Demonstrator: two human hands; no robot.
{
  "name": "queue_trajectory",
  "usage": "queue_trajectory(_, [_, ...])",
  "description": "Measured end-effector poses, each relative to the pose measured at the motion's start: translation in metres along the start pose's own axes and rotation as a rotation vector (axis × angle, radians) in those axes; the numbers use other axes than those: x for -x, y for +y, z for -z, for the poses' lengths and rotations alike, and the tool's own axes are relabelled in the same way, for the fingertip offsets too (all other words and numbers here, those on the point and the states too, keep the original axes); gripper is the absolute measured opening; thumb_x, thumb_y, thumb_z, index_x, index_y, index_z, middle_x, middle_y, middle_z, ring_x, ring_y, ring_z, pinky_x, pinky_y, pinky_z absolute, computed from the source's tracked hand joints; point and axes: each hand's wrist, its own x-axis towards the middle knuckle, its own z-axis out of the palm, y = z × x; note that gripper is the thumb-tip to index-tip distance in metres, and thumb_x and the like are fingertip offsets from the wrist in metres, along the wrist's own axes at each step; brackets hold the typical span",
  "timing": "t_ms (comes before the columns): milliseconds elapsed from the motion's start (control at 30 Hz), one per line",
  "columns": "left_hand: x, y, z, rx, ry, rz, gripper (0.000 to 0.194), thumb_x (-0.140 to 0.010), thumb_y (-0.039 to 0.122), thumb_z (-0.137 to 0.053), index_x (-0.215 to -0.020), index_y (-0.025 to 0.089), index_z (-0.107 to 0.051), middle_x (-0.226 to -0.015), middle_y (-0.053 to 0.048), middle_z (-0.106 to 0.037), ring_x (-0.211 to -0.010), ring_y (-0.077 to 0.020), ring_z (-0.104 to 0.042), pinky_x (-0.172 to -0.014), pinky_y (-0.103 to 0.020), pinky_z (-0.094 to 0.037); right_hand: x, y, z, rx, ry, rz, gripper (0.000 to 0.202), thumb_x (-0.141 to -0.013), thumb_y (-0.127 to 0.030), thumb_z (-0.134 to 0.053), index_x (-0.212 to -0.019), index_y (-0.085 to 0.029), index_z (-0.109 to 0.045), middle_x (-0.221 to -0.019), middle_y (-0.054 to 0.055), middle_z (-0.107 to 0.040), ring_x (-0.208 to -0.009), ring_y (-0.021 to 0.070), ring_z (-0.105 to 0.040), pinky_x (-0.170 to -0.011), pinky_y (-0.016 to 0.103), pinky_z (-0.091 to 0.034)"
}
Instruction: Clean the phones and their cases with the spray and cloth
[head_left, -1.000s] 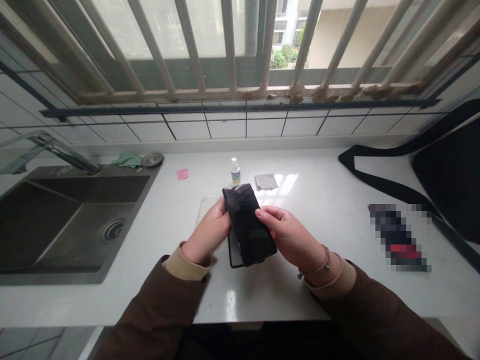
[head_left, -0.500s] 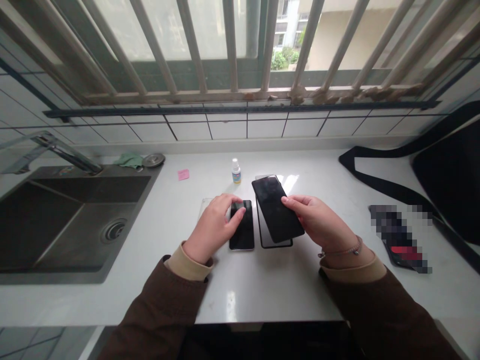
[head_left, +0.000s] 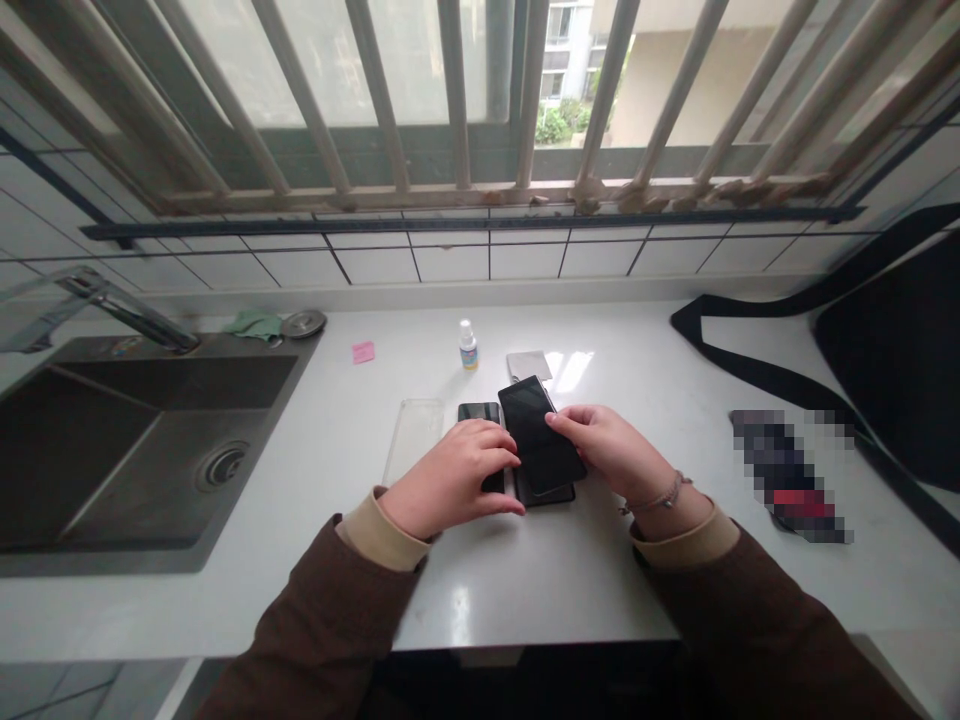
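My right hand (head_left: pixel 604 445) grips a black smartphone (head_left: pixel 534 425) by its right edge, thumb on the dark screen. The phone is tilted over a flat, black-edged rectangle (head_left: pixel 559 496) on the counter, which it mostly covers. My left hand (head_left: pixel 469 468) is open, thumb apart from the fingers, its fingertips close to the held phone's left edge; contact is unclear. Beneath that hand lies a second dark phone (head_left: pixel 478 411), partly hidden. To its left is a clear phone case (head_left: pixel 417 425). A whitish square packet or cloth (head_left: pixel 529 365) lies behind the held phone.
A small spray bottle (head_left: pixel 468 350) stands towards the wall, with a pink note (head_left: pixel 363 352) to its left. The sink (head_left: pixel 225 370), tap (head_left: pixel 142 320) and green cloth (head_left: pixel 253 324) are at left. Rightward lie a black strap (head_left: pixel 757 365) and a pixelated object (head_left: pixel 787 475).
My right hand has brought the phone slightly left and nearer me, uncovering the whitish square. My left hand has moved right and down from the second phone's upper part towards the held phone.
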Motion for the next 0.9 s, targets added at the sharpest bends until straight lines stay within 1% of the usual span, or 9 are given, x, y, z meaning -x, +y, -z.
queue_trajectory(100, [0.001,-0.001,-0.003,-0.041,-0.029,0.005,0.058,-0.078,0.059,-0.093,-0.12,0.023,-0.078,-0.13,-0.014,-0.075,-0.129,-0.0374,-0.066,-0.117,-0.061,-0.045,0.0,0.0,-0.002,0.042,0.029,0.04,0.053,-0.08,-0.07,-0.079,-0.08,-0.018,-0.069,-0.069,0.001,-0.061,-0.061,0.0148,-0.05,-0.054,0.028,-0.037])
queue_trajectory(167, [0.002,-0.001,-0.005,-0.065,-0.045,0.021,0.061,-0.077,0.059,-0.094,-0.123,0.023,-0.077,-0.135,-0.015,-0.074,-0.132,-0.0384,-0.065,-0.121,-0.064,-0.04,0.0,-0.001,-0.002,0.079,0.065,0.068,0.05,-0.081,-0.068,-0.079,-0.081,-0.018,-0.07,-0.071,0.002,-0.063,-0.062,0.0156,-0.052,-0.054,0.028,-0.038])
queue_trajectory(300, [0.002,0.003,-0.007,-0.086,-0.067,0.06,0.056,-0.082,0.056,-0.091,-0.122,0.021,-0.072,-0.144,-0.017,-0.069,-0.14,-0.0387,-0.061,-0.125,-0.067,-0.037,0.004,-0.007,0.004,0.185,0.149,0.078,0.046,-0.082,-0.064,-0.078,-0.086,-0.019,-0.073,-0.073,0.004,-0.067,-0.063,0.0174,-0.055,-0.056,0.029,-0.041])
queue_trajectory(400, [0.0,0.007,-0.007,-0.08,-0.075,0.072,0.047,-0.086,0.052,-0.089,-0.116,0.022,-0.07,-0.144,-0.017,-0.068,-0.14,-0.0375,-0.061,-0.125,-0.067,-0.036,0.009,-0.015,0.022,0.242,0.185,0.09,0.045,-0.082,-0.064,-0.078,-0.088,-0.019,-0.074,-0.079,0.005,-0.07,-0.069,0.0197,-0.059,-0.058,0.029,-0.043])
queue_trajectory(533, [-0.001,0.009,-0.006,-0.077,-0.084,0.075,0.044,-0.087,0.048,-0.089,-0.116,0.022,-0.069,-0.142,-0.016,-0.068,-0.14,-0.0373,-0.06,-0.127,-0.067,-0.035,0.018,-0.02,0.057,0.214,0.189,0.081,0.047,-0.086,-0.067,-0.076,-0.082,-0.021,-0.072,-0.074,0.004,-0.066,-0.068,0.0192,-0.058,-0.058,0.03,-0.044])
queue_trajectory(633, [0.0,0.009,-0.007,-0.078,-0.087,0.075,0.043,-0.089,0.047,-0.087,-0.117,0.021,-0.068,-0.144,-0.017,-0.067,-0.141,-0.037,-0.06,-0.128,-0.068,-0.033,0.02,-0.017,0.078,0.285,0.147,0.039,0.046,-0.086,-0.066,-0.078,-0.078,-0.022,-0.069,-0.072,0.005,-0.065,-0.065,0.0186,-0.056,-0.058,0.031,-0.044])
queue_trajectory(700, [0.001,0.01,-0.007,-0.084,-0.09,0.078,0.043,-0.089,0.046,-0.087,-0.118,0.021,-0.068,-0.145,-0.017,-0.067,-0.142,-0.0363,-0.06,-0.129,-0.068,-0.031,0.019,-0.015,0.086,0.345,0.108,-0.006,0.046,-0.086,-0.065,-0.078,-0.075,-0.022,-0.066,-0.071,0.004,-0.065,-0.064,0.0179,-0.056,-0.059,0.031,-0.047])
queue_trajectory(800, [0.001,0.012,-0.005,-0.1,-0.104,0.079,0.041,-0.09,0.043,-0.084,-0.121,0.023,-0.067,-0.15,-0.016,-0.063,-0.144,-0.0349,-0.058,-0.13,-0.068,-0.029,0.016,-0.011,0.09,0.422,0.024,-0.093,0.043,-0.088,-0.061,-0.076,-0.08,-0.021,-0.065,-0.077,0.005,-0.068,-0.068,0.0176,-0.061,-0.064,0.03,-0.052])
queue_trajectory(900, [0.0,0.014,-0.004,-0.108,-0.121,0.066,0.048,-0.093,0.046,-0.081,-0.133,0.025,-0.065,-0.159,-0.016,-0.058,-0.152,-0.0356,-0.05,-0.132,-0.069,-0.024,0.012,-0.008,0.089,0.463,-0.038,-0.139,0.04,-0.091,-0.059,-0.073,-0.083,-0.021,-0.063,-0.078,0.004,-0.068,-0.07,0.0178,-0.065,-0.066,0.029,-0.055])
